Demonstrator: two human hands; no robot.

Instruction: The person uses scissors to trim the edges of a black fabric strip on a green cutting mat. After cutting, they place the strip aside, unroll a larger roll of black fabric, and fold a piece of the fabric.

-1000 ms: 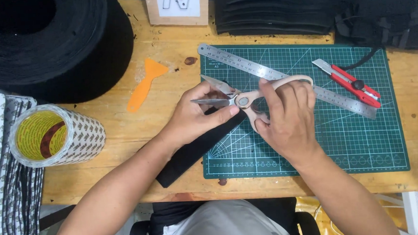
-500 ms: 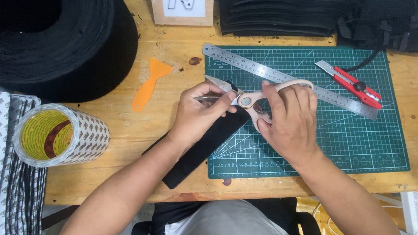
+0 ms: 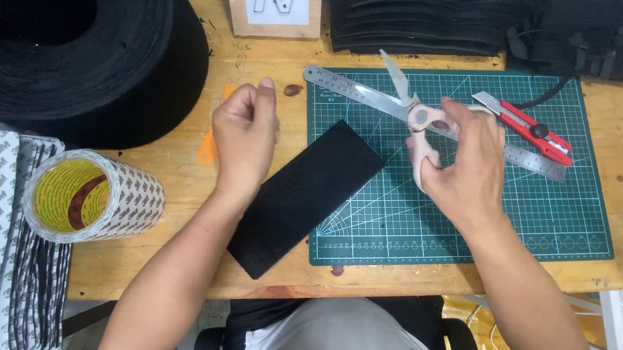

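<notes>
**Wooden bench, scissors lifted over the cutting mat**

Wooden bench top [image 3: 183, 174] is partly covered by a green cutting mat [image 3: 470, 223]. Pale-handled scissors [image 3: 415, 113] are gripped by the right hand [image 3: 464, 167], blades shut and pointing away, above a steel ruler [image 3: 350, 91]. The left hand [image 3: 245, 132] is held loosely curled, holding nothing visible, above an orange scraper [image 3: 207, 152]. A black fabric strip [image 3: 305, 193] lies between the hands, half on the mat.

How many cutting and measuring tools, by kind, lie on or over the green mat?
Scissors, held in the right hand: 1
Steel ruler: 1
Red utility knife: 1
Total: 3
</notes>
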